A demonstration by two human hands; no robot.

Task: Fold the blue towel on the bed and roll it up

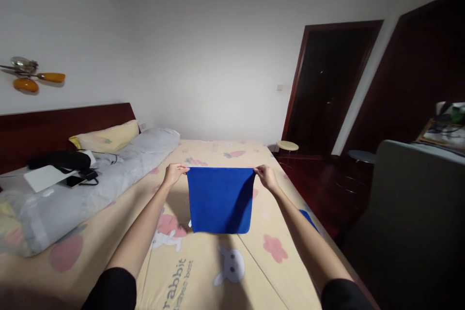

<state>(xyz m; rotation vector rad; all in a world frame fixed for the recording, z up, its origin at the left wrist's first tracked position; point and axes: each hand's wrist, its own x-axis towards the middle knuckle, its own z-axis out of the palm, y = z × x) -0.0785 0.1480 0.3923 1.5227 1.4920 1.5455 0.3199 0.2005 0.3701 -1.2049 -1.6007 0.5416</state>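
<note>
I am looking down from the head camera, and both arms are reaching forward over the bed (203,271). The left hand (175,173) is pinching the upper left corner of a blue cloth (220,199), with the fingers closed on the edge. The right hand (266,177) is doing the same at the upper right corner, also closed tight on the fabric. Between the two hands the top edge is being stretched straight and level, and the cloth is hanging down flat in the air, above the middle of the bed. Its lower edge is hanging near the sheet, but I cannot tell if it is touching.

The sheet is pale yellow with rabbit drawings and pink shapes. Just beside the right forearm, a small piece of another blue cloth (308,218) is lying near the right edge of the bed. On the left side a long grey bolster (90,189) is lying, with a yellow pillow (109,138) behind it against the dark headboard (54,128). A round stool (287,146) is standing beyond the far right corner of the bed, near a dark doorway (327,87).
</note>
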